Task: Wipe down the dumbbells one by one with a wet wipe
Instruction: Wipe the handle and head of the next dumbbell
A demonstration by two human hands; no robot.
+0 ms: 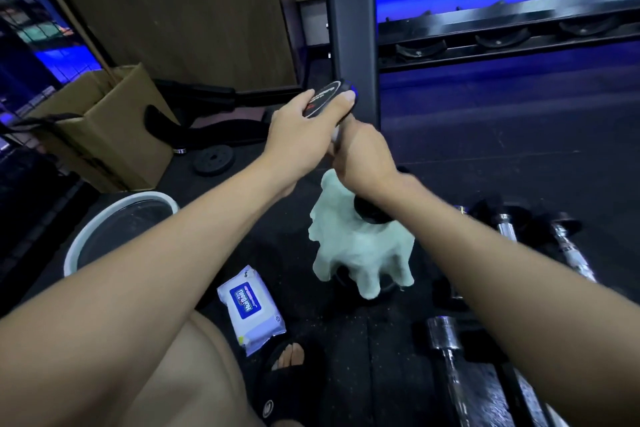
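I hold a black dumbbell tilted up off the floor in the middle of the view. My left hand grips its upper round head, fingers curled over the labelled end. My right hand is wrapped round the handle below, holding a pale green wet wipe that hangs down in folds over the lower head. A white pack of wet wipes lies on the dark floor near my knee. Several more dumbbells with chrome handles lie on the floor at the right.
A dark rack post stands just behind the dumbbell, with rack shelves to its right. A white-rimmed bin and a cardboard box are at the left. A small weight plate lies beyond. My sandalled foot is below.
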